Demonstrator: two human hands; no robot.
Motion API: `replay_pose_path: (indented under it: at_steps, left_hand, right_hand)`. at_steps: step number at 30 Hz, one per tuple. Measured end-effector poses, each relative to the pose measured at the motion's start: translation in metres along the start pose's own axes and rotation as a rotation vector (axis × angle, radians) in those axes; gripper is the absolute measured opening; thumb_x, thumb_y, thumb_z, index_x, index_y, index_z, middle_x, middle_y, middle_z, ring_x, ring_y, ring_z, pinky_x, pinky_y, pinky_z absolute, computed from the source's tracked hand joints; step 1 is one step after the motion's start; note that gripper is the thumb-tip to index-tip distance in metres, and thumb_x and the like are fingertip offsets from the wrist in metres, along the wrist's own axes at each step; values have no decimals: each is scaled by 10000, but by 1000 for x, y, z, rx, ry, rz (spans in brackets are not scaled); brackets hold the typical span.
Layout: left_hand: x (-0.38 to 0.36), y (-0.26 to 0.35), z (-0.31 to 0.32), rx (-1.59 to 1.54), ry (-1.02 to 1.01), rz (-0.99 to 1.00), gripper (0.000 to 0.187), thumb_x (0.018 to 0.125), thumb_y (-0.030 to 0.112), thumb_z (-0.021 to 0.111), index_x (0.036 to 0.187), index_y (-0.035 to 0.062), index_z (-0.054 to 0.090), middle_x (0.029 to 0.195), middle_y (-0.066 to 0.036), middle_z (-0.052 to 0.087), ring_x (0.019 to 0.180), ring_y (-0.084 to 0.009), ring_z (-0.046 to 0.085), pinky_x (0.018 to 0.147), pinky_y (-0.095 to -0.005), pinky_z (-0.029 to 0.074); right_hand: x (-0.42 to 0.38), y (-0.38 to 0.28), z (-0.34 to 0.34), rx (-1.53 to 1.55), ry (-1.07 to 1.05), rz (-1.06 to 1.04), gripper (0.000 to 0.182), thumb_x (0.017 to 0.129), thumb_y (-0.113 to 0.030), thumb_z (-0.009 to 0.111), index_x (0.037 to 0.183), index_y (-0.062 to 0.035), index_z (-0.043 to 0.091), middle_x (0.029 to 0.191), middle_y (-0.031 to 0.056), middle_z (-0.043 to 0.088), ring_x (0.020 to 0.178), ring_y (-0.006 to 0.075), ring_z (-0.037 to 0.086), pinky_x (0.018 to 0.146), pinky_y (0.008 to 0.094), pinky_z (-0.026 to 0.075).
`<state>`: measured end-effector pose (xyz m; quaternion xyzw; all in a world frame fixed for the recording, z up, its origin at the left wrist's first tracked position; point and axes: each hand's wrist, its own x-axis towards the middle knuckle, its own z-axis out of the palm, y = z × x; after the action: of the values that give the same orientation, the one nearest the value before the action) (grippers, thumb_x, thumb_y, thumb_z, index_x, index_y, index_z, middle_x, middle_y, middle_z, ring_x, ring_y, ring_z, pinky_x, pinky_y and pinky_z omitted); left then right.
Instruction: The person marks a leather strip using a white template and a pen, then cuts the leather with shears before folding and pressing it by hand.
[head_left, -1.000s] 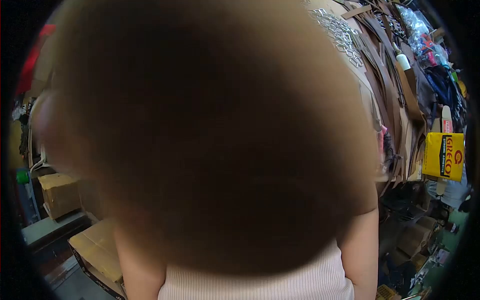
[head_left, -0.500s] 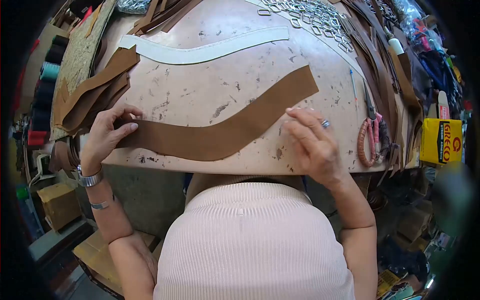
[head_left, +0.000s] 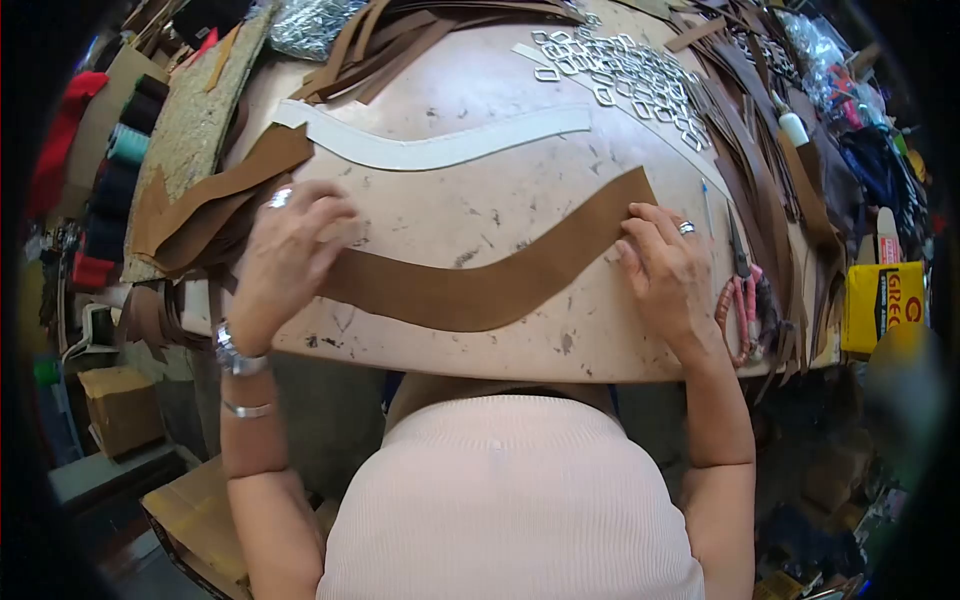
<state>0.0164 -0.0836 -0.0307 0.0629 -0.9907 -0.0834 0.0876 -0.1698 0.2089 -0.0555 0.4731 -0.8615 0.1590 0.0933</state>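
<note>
A curved brown strip lies across the front part of the table. At its right end my right hand has its fingers bent together at the strip's edge; what they pinch, if anything, is too small to tell. My left hand, slightly blurred, is over the strip's left end, its fingers bent downward and their tips unclear. Behind the brown strip is a white curved strip. Several more brown pieces are piled to the left of my left hand.
Metal rings lie at the back right of the table. Scissors with wrapped handles and a thin pen are right of my right hand. A yellow box stands at the far right; a rough board is at left.
My left hand has lifted from its thumb-on-top hold and moved right along the strip. My right hand has come to the strip's right end. The camera view has shifted.
</note>
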Motion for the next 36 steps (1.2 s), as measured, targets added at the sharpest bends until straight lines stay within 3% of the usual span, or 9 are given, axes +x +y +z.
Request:
replay_pose_path:
  at_steps: [4,7,13,20,23,26,29,33,36]
  left_hand:
    - [42,22,27,-16,211,120,348,766,84,586,1105,54,511,1148,-118,504,1005,-325,500,820,-371,414]
    - [60,14,45,-9,112,62,371,787,104,571,1143,43,485,1133,-122,508,965,-327,522,806,-374,423]
    - [69,16,42,-183,116,81,385,716,39,627,1087,90,540,987,-101,544,860,-280,559,747,-350,451]
    - [78,29,44,-367,153,259,443,667,6,647,1088,106,551,964,-95,534,803,-237,568,682,-331,484]
    - [76,47,34,-259,162,345,490,659,-11,649,1121,121,550,970,-85,519,750,-210,569,614,-306,495]
    - [54,71,16,-297,70,319,529,647,14,689,1148,118,553,993,-87,500,668,-195,529,599,-316,479]
    - [30,87,13,-377,-60,274,533,642,43,706,1149,110,558,983,-100,506,661,-207,520,595,-332,473]
    - [10,95,44,-257,-55,211,481,670,82,688,1133,81,559,999,-98,520,756,-237,537,687,-342,454]
    - [4,97,55,-262,48,192,451,666,69,675,1104,71,570,1014,-94,526,814,-239,523,717,-340,443]
  right_hand:
    - [12,-12,4,81,22,-85,180,737,-79,595,908,-31,567,1023,97,562,976,270,518,829,377,396]
    - [2,-4,3,55,63,-74,167,736,-64,587,896,-26,558,1003,112,559,933,280,527,783,371,417]
    - [-14,53,-9,-194,157,273,107,762,-38,533,868,-28,521,851,128,534,806,299,543,685,388,456]
    - [-1,70,6,-366,156,266,174,763,-58,535,935,-84,533,820,125,550,721,307,568,630,395,474]
    - [-5,80,2,-189,175,245,216,783,-18,493,973,-93,563,817,76,569,677,222,567,595,331,470]
    - [-7,82,-20,681,190,590,284,796,20,451,1037,-69,572,833,24,566,636,133,531,586,246,447]
    - [-10,77,-31,1591,393,527,308,758,63,498,1065,52,522,854,61,534,702,103,505,643,206,423]
    - [-5,58,-23,1717,340,483,352,718,78,564,1059,32,490,895,68,518,732,115,507,678,221,427]
    - [1,45,-2,1242,285,359,247,778,8,561,1016,-17,499,860,74,536,716,133,517,659,245,432]
